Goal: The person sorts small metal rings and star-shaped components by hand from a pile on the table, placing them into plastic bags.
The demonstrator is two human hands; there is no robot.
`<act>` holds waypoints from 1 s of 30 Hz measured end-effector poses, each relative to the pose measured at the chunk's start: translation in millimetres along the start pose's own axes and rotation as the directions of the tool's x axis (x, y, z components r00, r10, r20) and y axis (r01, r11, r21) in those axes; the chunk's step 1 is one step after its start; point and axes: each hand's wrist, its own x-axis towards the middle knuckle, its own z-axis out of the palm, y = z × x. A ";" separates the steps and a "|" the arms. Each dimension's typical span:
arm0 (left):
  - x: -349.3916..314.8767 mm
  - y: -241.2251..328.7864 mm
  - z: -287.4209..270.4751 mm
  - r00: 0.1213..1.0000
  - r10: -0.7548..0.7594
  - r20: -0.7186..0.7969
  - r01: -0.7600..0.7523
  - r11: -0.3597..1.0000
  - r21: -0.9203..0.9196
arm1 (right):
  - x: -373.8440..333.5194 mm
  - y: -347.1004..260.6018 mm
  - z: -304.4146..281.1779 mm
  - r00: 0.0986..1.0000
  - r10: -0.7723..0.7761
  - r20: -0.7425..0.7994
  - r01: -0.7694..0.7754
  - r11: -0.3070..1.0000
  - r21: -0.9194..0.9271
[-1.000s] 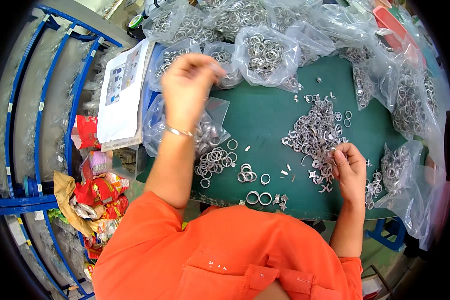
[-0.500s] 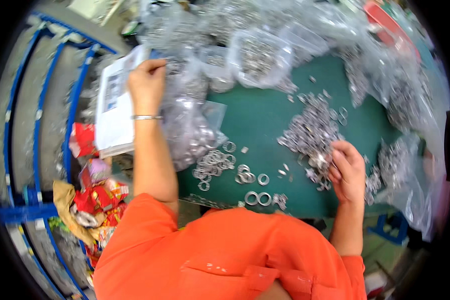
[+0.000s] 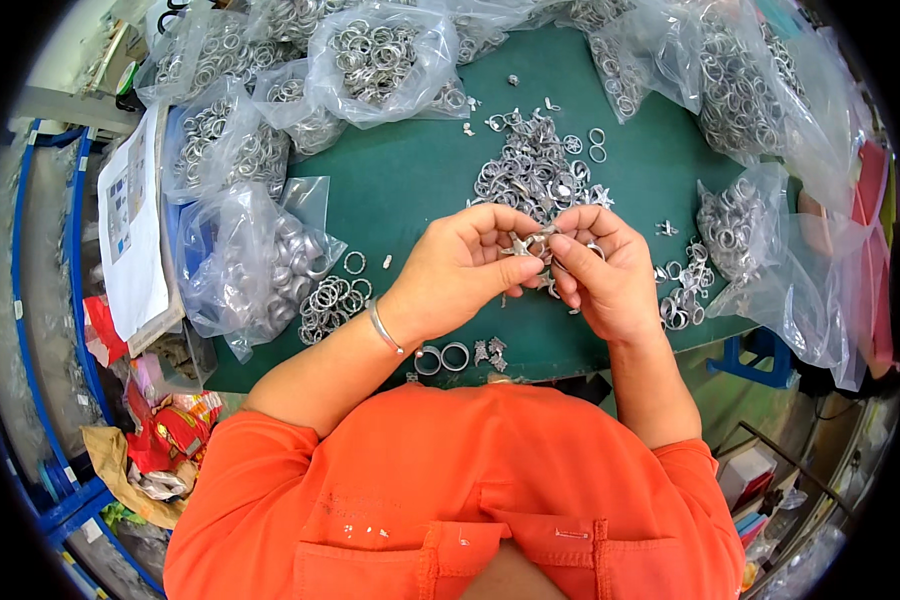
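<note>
Close together over the near side of a pile of silvery metal rings (image 3: 530,160), my two hands meet at their fingertips. My left hand (image 3: 460,262) wears a bangle and pinches a ring with a star-shaped top (image 3: 523,246). Thumb and fingers of my right hand (image 3: 615,275) are closed on silvery rings (image 3: 595,250), one showing beside the thumb. How many pieces lie between the fingers is partly hidden. Left of my left wrist is a heap of plain rings (image 3: 335,305). Two wider rings (image 3: 454,356) and a few small ornate pieces (image 3: 492,352) lie near the table's front edge.
Clear plastic bags of rings (image 3: 370,60) line the far side of the green table (image 3: 400,160). More bags stand left (image 3: 255,255) and right (image 3: 740,225). A sheet of paper (image 3: 135,220) lies at the left, beside a blue rack (image 3: 75,200). A blue stool (image 3: 755,358) is at the right.
My left hand has come from the paper and bags at the left to the middle. My right hand has moved left from the pile's right side to meet it. The view has shifted.
</note>
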 end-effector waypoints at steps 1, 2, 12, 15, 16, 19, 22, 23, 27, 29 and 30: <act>0.5 -0.4 -2.2 1.000 -0.013 -0.006 0.013 1.000 -0.014 | -0.4 1.0 -0.5 1.000 -0.010 -0.003 0.009 1.000 -0.002; 0.1 -0.6 -4.4 1.000 -0.026 -0.014 0.026 0.999 -0.026 | -0.7 3.0 -0.4 1.000 -0.019 -0.002 0.019 1.000 -0.003; -6.8 4.8 -10.3 0.998 -0.037 -0.060 0.032 0.996 -0.084 | -3.6 12.9 -7.2 0.996 0.022 0.081 -0.023 1.000 0.004; -7.8 5.2 -10.8 0.999 -0.037 -0.040 0.034 0.997 -0.074 | -5.2 14.7 -12.4 0.987 0.070 0.142 -0.072 0.997 0.015; -8.0 6.3 -10.2 0.999 -0.040 -0.033 0.038 0.997 -0.070 | -5.8 15.0 -11.7 0.989 0.058 0.134 -0.060 0.998 0.009; -7.7 5.5 -10.6 0.999 -0.049 -0.013 0.048 0.996 -0.081 | -6.7 16.1 -9.8 0.993 0.028 0.115 -0.028 1.000 -0.007; -8.2 4.8 -11.1 0.999 -0.038 -0.009 0.037 0.997 -0.074 | -6.7 17.5 -10.9 0.994 0.014 0.112 -0.011 1.000 -0.028; -8.3 4.6 -11.3 0.999 -0.032 -0.009 0.031 0.997 -0.067 | -6.8 17.7 -11.7 0.993 0.013 0.118 -0.008 0.999 -0.038; -7.9 3.4 -12.8 0.999 -0.044 -0.006 0.043 0.997 -0.063 | -7.8 15.6 -12.2 0.992 -0.044 0.115 0.067 0.977 -0.203; -8.8 4.8 -11.7 0.998 -0.065 -0.016 0.064 0.996 -0.064 | -8.0 14.0 -9.9 0.978 -0.172 0.121 0.205 0.907 -0.369; -9.0 3.9 -11.4 0.998 -0.053 -0.030 0.052 0.998 -0.041 | -7.8 13.5 -8.7 0.963 -0.234 0.133 0.269 0.854 -0.446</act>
